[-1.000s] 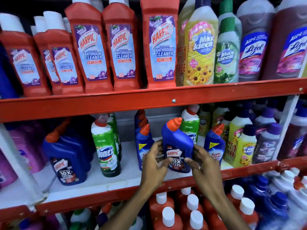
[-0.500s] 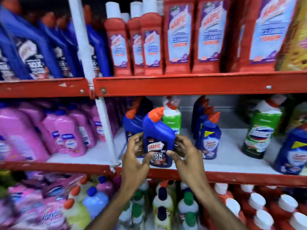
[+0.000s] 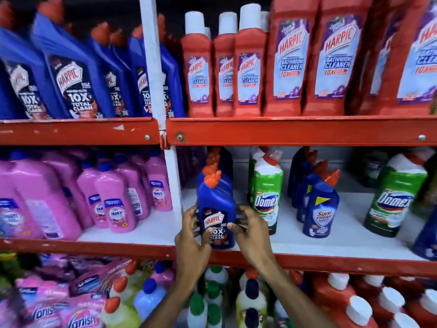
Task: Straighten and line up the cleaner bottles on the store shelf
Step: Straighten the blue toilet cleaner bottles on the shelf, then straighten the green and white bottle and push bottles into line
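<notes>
1. Gripping the blue Harpic bottle (image 3: pixel 216 216) from both sides: left hand (image 3: pixel 192 242) and right hand (image 3: pixel 254 235) curling fingers around its lower body.
2. Standing upright at the white shelf (image 3: pixel 331 245) front edge, label facing the camera, orange nozzle (image 3: pixel 212 179) angling up-right.
3. Lining up behind: more blue bottles (image 3: pixel 212 162); Domex bottle (image 3: pixel 267 195) just beside, rightward.

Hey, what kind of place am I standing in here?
Most likely a shop's cleaning-products aisle: red metal shelves packed with rows of identical Harpic bathroom cleaner bottles, Domex bottles and pink bottles, labels facing out.

Blue bottle (image 3: pixel 216 214): "HARPIC 10X TOTAL CLEAN"; green bottle (image 3: pixel 267 200): "Domex".
</notes>
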A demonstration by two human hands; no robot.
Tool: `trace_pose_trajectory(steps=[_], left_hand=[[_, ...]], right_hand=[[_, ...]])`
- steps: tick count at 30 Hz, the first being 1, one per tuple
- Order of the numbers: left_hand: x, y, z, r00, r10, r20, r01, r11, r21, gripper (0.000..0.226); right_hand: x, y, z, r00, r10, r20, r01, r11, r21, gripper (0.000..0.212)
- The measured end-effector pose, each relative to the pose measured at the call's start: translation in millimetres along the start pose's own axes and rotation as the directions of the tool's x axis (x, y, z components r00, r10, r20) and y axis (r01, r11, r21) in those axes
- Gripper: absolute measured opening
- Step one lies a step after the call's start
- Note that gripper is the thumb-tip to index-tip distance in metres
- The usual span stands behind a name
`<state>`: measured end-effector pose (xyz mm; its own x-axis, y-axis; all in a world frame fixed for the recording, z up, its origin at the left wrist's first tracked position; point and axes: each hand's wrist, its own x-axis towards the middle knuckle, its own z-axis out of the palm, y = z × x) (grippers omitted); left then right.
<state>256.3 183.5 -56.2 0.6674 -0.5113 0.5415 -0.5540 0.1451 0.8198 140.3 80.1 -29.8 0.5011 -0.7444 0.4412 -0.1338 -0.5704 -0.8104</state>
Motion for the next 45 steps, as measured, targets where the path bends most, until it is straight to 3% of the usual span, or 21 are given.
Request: trace_pose_trajectory(steps=[4,8,11,13,18,24,26,29,32,35,38,42,45], left_hand=[[-5.4,0.4,0.1,0.999,0.039,-0.013,-0.037,0.989,0.142,0.062],[-21.8,19.7,12.3,0.962,0.266,-0.065,-0.234,0.922,0.308,0.070],[-29.0,41.2,36.2,0.878,0.468,0.097,-0.458,0.766,0.452,0.072],[-33.5,54.6,59.0,0.832,0.508,0.222,-0.545,0.677,0.494,0.076],[-48.4,75.0,121.0,0.745,0.532,0.402,-0.666,0.566,0.486,0.076],[-59.3,104.4,198.8,0.638,0.605,0.476,-0.757,0.606,0.244,0.067],[-60.1,112.4,225.9,0.670,0.559,0.488,-0.695,0.703,0.150,0.063],[-57.0,129.8,266.4,0.780,0.391,0.488,-0.485,0.871,0.077,0.056],[-46.9,135.6,308.4,0.824,0.262,0.502,-0.316,0.948,0.025,0.056],[-29.8,132.7,346.8,0.846,0.130,0.518,-0.173,0.984,0.036,0.064],[-13.2,134.6,370.5,0.811,-0.007,0.585,-0.056,0.994,0.091,0.078],[-6.3,135.9,388.8,0.757,-0.024,0.653,0.027,1.000,0.006,0.077],[-6.7,132.8,392.5,0.793,-0.045,0.608,0.097,0.994,-0.052,0.073]], right_hand=[[-11.9,1.7,-8.1,1.000,-0.027,-0.008,0.027,0.999,-0.018,0.045],[-38.2,4.9,-41.4,0.978,-0.159,-0.135,0.130,0.970,-0.205,0.052],[-50.0,12.8,-77.2,0.947,-0.240,-0.213,0.131,0.895,-0.426,0.064],[-54.2,22.6,-102.7,0.934,-0.268,-0.234,0.102,0.831,-0.546,0.068],[-65.2,56.4,-167.7,0.931,-0.235,-0.279,-0.011,0.745,-0.667,0.072],[-68.3,91.5,-231.2,0.891,-0.169,-0.421,-0.133,0.790,-0.598,0.064],[-62.7,104.0,-246.3,0.877,-0.086,-0.473,-0.184,0.849,-0.495,0.064],[-46.6,120.2,-265.9,0.871,0.025,-0.491,-0.209,0.923,-0.323,0.065],[-28.7,125.6,-273.8,0.851,0.086,-0.519,-0.237,0.943,-0.233,0.061],[-14.5,134.1,-275.5,0.838,0.151,-0.524,-0.273,0.948,-0.164,0.053],[-4.7,145.3,-273.1,0.824,0.211,-0.526,-0.314,0.943,-0.113,0.047],[5.9,157.5,-271.8,0.823,0.234,-0.517,-0.315,0.946,-0.072,0.050],[10.0,160.9,-274.4,0.815,0.246,-0.525,-0.307,0.951,-0.031,0.049]])
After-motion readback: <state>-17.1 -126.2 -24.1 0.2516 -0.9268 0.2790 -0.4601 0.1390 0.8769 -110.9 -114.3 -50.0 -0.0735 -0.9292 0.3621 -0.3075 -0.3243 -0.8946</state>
